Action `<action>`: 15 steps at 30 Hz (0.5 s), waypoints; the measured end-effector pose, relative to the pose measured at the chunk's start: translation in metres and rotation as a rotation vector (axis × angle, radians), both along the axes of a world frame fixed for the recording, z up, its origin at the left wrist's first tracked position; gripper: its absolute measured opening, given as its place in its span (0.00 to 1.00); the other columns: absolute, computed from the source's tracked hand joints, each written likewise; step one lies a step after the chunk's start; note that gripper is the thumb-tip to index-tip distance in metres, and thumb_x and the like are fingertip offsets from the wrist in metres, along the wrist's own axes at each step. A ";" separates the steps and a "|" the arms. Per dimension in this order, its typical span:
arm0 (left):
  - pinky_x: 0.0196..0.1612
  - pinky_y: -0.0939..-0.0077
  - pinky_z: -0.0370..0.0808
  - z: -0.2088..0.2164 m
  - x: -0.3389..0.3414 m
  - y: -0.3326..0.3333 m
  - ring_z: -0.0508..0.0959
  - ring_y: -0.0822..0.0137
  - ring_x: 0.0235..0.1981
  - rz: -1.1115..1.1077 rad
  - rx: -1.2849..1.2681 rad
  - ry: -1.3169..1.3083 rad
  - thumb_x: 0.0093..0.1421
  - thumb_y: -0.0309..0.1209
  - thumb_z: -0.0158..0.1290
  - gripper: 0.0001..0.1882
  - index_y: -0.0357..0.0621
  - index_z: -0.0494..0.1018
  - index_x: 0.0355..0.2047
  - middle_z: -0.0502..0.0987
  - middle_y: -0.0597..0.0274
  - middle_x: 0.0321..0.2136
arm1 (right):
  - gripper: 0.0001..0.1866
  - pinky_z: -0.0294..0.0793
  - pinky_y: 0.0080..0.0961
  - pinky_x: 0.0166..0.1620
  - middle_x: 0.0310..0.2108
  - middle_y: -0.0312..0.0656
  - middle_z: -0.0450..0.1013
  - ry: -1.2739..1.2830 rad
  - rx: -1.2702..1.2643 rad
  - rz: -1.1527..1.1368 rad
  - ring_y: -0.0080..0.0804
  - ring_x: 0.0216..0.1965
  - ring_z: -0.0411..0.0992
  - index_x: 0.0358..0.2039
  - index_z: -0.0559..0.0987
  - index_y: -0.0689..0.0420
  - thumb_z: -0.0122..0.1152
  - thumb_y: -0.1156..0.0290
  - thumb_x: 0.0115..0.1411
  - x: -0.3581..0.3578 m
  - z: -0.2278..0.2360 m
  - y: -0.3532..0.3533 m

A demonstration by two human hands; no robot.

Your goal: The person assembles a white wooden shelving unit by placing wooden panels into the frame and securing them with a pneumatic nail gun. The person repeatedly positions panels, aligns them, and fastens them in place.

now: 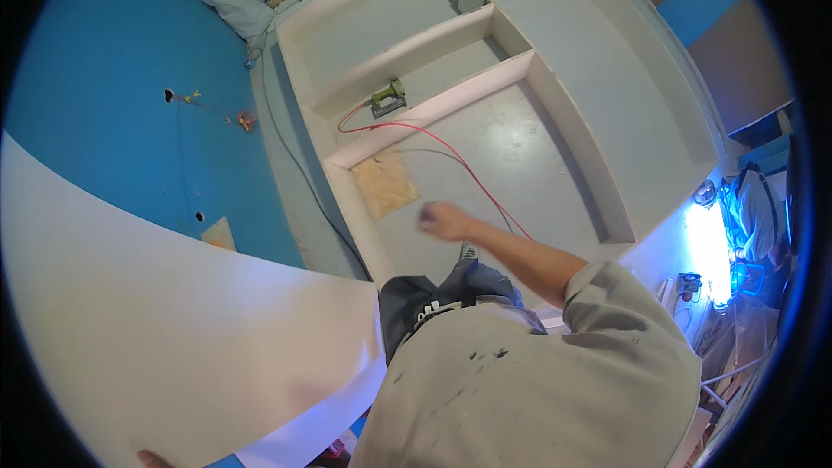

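A large white panel fills the lower left, its upper edge curving down toward my waist. At the bottom edge of the view my left hand shows only its fingers, gripping this panel near its lower edge; the rest is hidden. My right hand hangs in front of me, curled in a loose fist and a little blurred, with nothing visible in it. It is above the grey floor, near a square piece of plywood. Farther off, a green air nailer rests in a narrow compartment of the white frame.
A red air hose runs from the nailer across the frame toward my legs. Beside the blue wall lies a dark cable. A filled white sack stands at the far left. A bright lamp glows at the right.
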State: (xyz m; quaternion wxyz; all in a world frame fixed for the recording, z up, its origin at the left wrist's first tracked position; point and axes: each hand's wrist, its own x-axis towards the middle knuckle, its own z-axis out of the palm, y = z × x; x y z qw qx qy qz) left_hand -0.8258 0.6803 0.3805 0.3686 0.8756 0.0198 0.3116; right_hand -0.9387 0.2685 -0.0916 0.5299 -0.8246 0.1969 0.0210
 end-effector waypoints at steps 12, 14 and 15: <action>0.39 0.70 0.78 0.027 0.080 -0.284 0.78 0.64 0.36 -0.801 -0.267 -0.304 0.57 0.29 0.60 0.19 0.24 0.74 0.44 0.78 0.48 0.40 | 0.53 0.64 0.44 0.57 0.59 0.63 0.54 -0.900 -0.243 -0.221 0.61 0.56 0.58 0.63 0.51 0.63 0.72 0.57 0.44 0.081 0.301 0.083; 0.39 0.71 0.78 0.016 0.076 -0.319 0.78 0.64 0.35 -0.867 -0.262 -0.371 0.57 0.28 0.60 0.19 0.24 0.74 0.43 0.78 0.49 0.39 | 0.55 0.60 0.44 0.60 0.60 0.63 0.53 -0.855 -0.319 -0.338 0.62 0.58 0.57 0.63 0.50 0.64 0.73 0.55 0.43 0.087 0.290 0.064; 0.39 0.72 0.78 0.012 0.082 -0.329 0.78 0.64 0.35 -0.936 -0.340 -0.347 0.56 0.28 0.61 0.19 0.24 0.74 0.43 0.78 0.48 0.39 | 0.57 0.59 0.44 0.62 0.60 0.63 0.53 -0.836 -0.348 -0.383 0.62 0.59 0.56 0.64 0.50 0.64 0.74 0.54 0.42 0.091 0.283 0.052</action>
